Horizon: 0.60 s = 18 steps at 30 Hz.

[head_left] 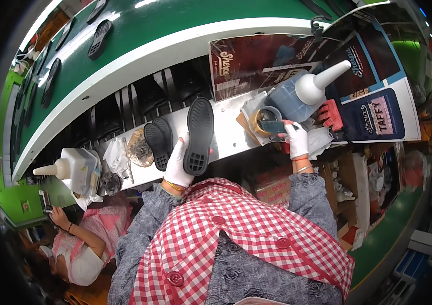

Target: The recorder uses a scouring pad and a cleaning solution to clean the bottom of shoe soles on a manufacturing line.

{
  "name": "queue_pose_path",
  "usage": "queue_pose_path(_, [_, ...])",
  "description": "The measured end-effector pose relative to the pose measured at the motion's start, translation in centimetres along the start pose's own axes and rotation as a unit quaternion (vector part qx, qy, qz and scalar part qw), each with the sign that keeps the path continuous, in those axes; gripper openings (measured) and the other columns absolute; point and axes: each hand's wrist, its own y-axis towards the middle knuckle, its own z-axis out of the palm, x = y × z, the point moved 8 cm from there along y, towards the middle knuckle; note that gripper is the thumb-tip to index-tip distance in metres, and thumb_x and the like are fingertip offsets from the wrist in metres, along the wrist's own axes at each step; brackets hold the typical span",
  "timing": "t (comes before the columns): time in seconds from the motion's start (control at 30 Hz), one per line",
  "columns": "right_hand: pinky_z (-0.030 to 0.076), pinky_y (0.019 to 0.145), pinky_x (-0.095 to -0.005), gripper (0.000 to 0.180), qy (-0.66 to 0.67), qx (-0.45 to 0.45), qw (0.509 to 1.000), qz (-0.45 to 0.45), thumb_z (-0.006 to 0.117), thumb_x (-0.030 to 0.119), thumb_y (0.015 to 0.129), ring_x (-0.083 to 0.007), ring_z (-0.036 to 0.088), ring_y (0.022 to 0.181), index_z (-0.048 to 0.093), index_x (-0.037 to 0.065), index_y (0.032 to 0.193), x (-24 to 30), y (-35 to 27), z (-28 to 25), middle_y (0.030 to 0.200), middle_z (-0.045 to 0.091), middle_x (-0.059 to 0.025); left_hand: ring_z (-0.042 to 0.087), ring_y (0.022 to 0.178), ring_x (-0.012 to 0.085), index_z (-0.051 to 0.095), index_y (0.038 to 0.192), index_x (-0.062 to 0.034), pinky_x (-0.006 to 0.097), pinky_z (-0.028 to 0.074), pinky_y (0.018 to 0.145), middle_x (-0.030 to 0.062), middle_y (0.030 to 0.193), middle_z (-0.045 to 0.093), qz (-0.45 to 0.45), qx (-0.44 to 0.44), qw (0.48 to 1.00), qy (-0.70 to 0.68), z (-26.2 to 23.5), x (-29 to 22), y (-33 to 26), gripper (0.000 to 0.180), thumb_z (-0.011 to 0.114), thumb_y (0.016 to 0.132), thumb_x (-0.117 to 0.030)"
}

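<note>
My left hand [177,166], in a white glove with bare fingertips, grips a black shoe sole [199,133] by its lower edge and holds it upright. The sole's grid-patterned heel end points toward me. To its left, a pair of smaller black soles [158,143] leans together on the metal ledge [228,119]. My right hand [297,140], gloved the same way, is closed on a dark green flat tool [273,126]. The tool's far end lies over the mouth of a yellowish round cup [257,122]; its tip cannot be made out.
A big squeeze bottle [297,94] with a white spout stands behind the cup, beside a red glove [331,116]. Another spouted bottle [71,170] is at the left. Beyond the ledge runs a green conveyor [140,25] carrying soles. A co-worker [86,239] sits at lower left.
</note>
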Motion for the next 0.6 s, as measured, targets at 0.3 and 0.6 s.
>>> queue_pose_path(0.3, [0.042, 0.048, -0.0167, 0.021, 0.108, 0.153, 0.979, -0.084, 0.054, 0.016, 0.095, -0.0094, 0.062, 0.058, 0.061, -0.001, 0.105, 12.2, -8.9, 13.2, 0.079, 0.064, -0.0061, 0.06, 0.095, 0.0284, 0.044, 0.132, -0.0079, 0.041, 0.053, 0.075, 0.0118, 0.115, 0.057, 0.022, 0.001, 0.999, -0.049, 1.6, -1.4, -1.5, 0.078, 0.036, 0.086, -0.071])
queue_pose_path(0.6, [0.043, 0.051, -0.0175, 0.017, 0.089, 0.197, 0.97, -0.109, 0.054, 0.013, 0.094, -0.0107, 0.064, 0.061, 0.062, 0.0, 0.102, 14.4, -10.4, 18.2, 0.084, 0.065, -0.0073, 0.061, 0.096, 0.0291, 0.043, 0.131, -0.0083, 0.04, 0.054, 0.074, 0.0146, 0.115, 0.057, 0.055, 0.043, 0.997, -0.044, 3.1, -3.4, -3.2, 0.078, 0.03, 0.087, -0.071])
